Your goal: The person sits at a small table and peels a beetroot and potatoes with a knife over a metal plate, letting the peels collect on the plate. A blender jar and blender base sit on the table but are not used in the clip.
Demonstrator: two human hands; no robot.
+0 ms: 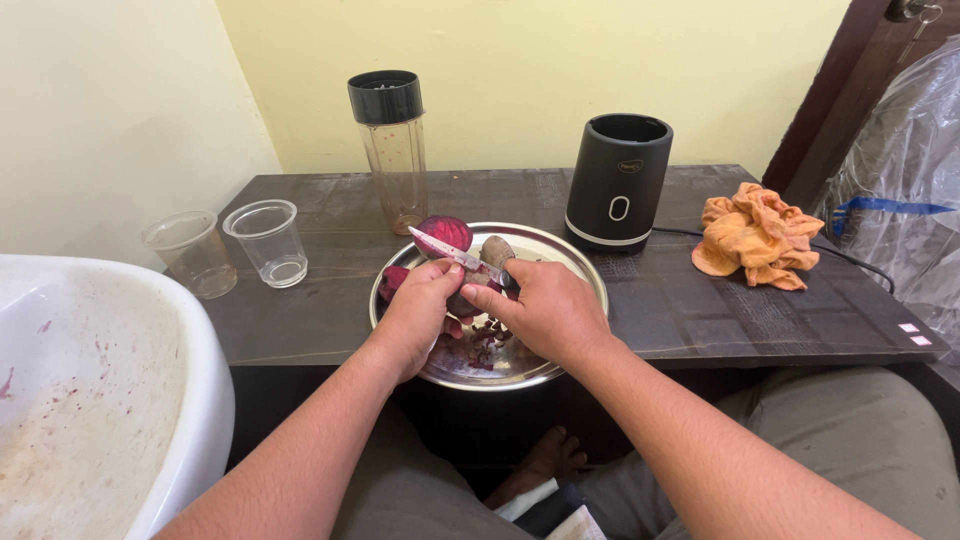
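Centrally: hands (490, 305) peel beetroot (478, 285) | steel plate (580, 270) mid-table | edges open

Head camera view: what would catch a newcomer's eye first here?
First, the two hands over the steel plate at the table's middle: the left hand and right hand work a knife on a beetroot, with a cut purple half just behind. Behind stand a black blender base and a tall jar.
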